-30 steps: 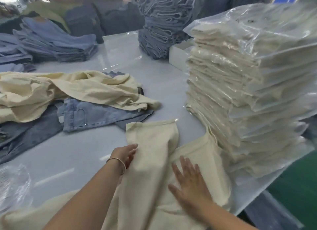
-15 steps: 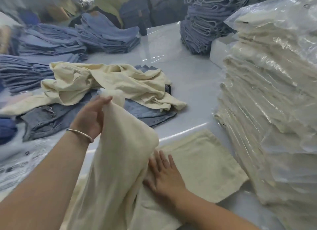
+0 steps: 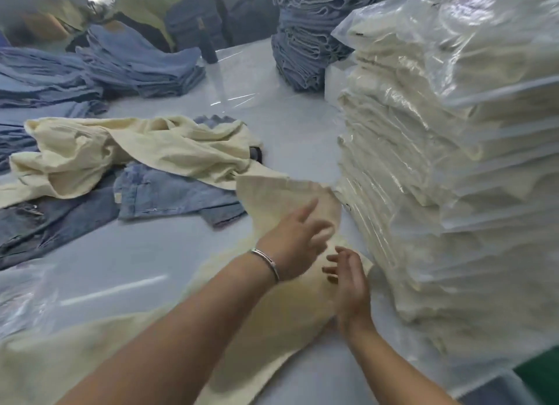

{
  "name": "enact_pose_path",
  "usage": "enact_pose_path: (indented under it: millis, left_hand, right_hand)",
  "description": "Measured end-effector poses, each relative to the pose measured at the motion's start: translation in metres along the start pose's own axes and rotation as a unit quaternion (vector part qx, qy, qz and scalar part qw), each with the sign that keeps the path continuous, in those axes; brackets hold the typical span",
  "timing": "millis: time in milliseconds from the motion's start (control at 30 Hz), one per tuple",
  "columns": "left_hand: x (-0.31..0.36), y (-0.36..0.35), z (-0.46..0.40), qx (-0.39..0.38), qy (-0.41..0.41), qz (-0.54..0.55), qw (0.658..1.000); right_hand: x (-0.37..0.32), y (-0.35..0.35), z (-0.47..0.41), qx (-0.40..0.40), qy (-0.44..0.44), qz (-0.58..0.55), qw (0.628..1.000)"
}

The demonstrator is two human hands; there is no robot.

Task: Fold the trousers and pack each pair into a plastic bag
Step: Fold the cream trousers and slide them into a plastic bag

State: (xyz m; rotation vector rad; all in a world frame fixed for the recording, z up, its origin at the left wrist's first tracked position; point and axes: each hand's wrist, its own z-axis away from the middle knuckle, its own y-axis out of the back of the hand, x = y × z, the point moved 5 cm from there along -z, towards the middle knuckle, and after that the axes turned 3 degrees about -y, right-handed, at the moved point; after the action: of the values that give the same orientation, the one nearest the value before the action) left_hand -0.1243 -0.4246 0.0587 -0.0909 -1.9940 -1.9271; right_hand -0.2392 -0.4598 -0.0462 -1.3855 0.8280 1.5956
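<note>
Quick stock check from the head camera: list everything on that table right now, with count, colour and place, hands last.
cream trousers being folded: one, cream, front centre, under both hands
loose cream trousers: one heap, count unclear, cream, left centre, on the loose jeans
loose jeans: several, blue, left, partly under the cream heap
bagged trousers stack: one tall stack, cream in clear plastic, right
folded jeans piles: several, blue, far left and far centre
plastic bags: count unclear, clear, near left edge
table: one, white
bracelet: one, silver, left wrist
left hand: open, on the cream trousers, blurred
right hand: open, at the fold's right edge
</note>
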Motion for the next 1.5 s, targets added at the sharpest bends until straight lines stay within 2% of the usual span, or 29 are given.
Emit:
enact_pose_path:
  millis: [67, 100, 133, 233, 267, 367, 433, 500, 567, 667, 767, 833, 900, 1000, 1100, 1167, 1233, 1367, 1433, 1500]
  left_hand:
    - [0.033, -0.053, 0.008, -0.135, -0.073, 0.095, 0.983]
    - [0.041, -0.065, 0.015, -0.157, -0.106, 0.109, 0.976]
    - [0.037, -0.067, 0.021, -0.14, -0.105, 0.118, 0.977]
    - [-0.015, -0.051, 0.033, 0.004, 0.035, 0.109, 0.993]
    - [-0.035, -0.042, 0.042, 0.03, 0.085, 0.072, 0.993]
    - [-0.086, -0.026, 0.081, 0.045, 0.174, 0.006, 0.984]
    - [-0.104, -0.031, 0.117, -0.005, 0.199, 0.024, 0.98]
    - [-0.104, -0.043, 0.157, -0.055, 0.173, 0.024, 0.983]
    - [-0.102, -0.05, 0.196, -0.059, 0.158, -0.002, 0.986]
    - [-0.113, -0.042, 0.236, -0.067, 0.205, -0.027, 0.976]
    - [-0.119, -0.034, 0.266, -0.11, 0.245, -0.011, 0.963]
    - [-0.121, -0.027, 0.286, -0.125, 0.266, -0.059, 0.954]
    - [-0.116, -0.021, 0.304, -0.104, 0.271, -0.119, 0.95]
    - [-0.093, -0.024, 0.325, -0.023, 0.21, -0.15, 0.966]
    - [-0.075, -0.053, 0.345, -0.038, 0.229, -0.125, 0.964]
    - [-0.073, -0.076, 0.359, -0.062, 0.285, -0.065, 0.954]
    - [-0.072, -0.085, 0.368, -0.07, 0.302, 0.0, 0.951]
    - [-0.076, -0.074, 0.372, -0.049, 0.331, 0.078, 0.939]
    - [-0.09, -0.061, 0.366, -0.005, 0.362, 0.06, 0.93]
    - [-0.107, -0.035, 0.353, 0.098, 0.376, 0.039, 0.92]
  right_hand:
    - [0.005, 0.029, -0.002, 0.056, -0.02, 0.025, 0.998]
    - [0.007, 0.039, -0.002, 0.062, -0.017, 0.073, 0.995]
    - [0.008, 0.043, -0.002, 0.053, -0.014, 0.119, 0.991]
    - [0.002, 0.036, 0.001, -0.002, 0.026, 0.248, 0.968]
    - [-0.001, 0.031, 0.004, -0.014, 0.057, 0.313, 0.948]
    - [-0.012, 0.003, 0.02, -0.049, 0.205, 0.515, 0.83]
    - [-0.008, -0.018, 0.028, -0.117, 0.264, 0.555, 0.78]
    - [0.001, -0.037, 0.031, -0.195, 0.272, 0.57, 0.75]
    - [0.004, -0.051, 0.029, -0.232, 0.264, 0.56, 0.75]
    - [-0.006, -0.065, 0.03, -0.237, 0.304, 0.519, 0.763]
    - [-0.017, -0.063, 0.029, -0.181, 0.335, 0.455, 0.805]
    - [-0.026, -0.058, 0.029, -0.143, 0.359, 0.418, 0.822]
    - [-0.035, -0.054, 0.034, -0.113, 0.4, 0.393, 0.82]
    - [-0.036, -0.051, 0.046, -0.104, 0.438, 0.389, 0.803]
    - [-0.02, -0.044, 0.06, -0.155, 0.471, 0.418, 0.761]
    - [-0.003, -0.039, 0.064, -0.222, 0.448, 0.444, 0.743]
    - [0.007, -0.035, 0.061, -0.286, 0.398, 0.484, 0.725]
    - [0.01, -0.036, 0.038, -0.382, 0.184, 0.619, 0.661]
    - [-0.001, -0.047, 0.026, -0.362, 0.153, 0.628, 0.672]
    - [-0.016, -0.067, 0.015, -0.315, 0.191, 0.592, 0.717]
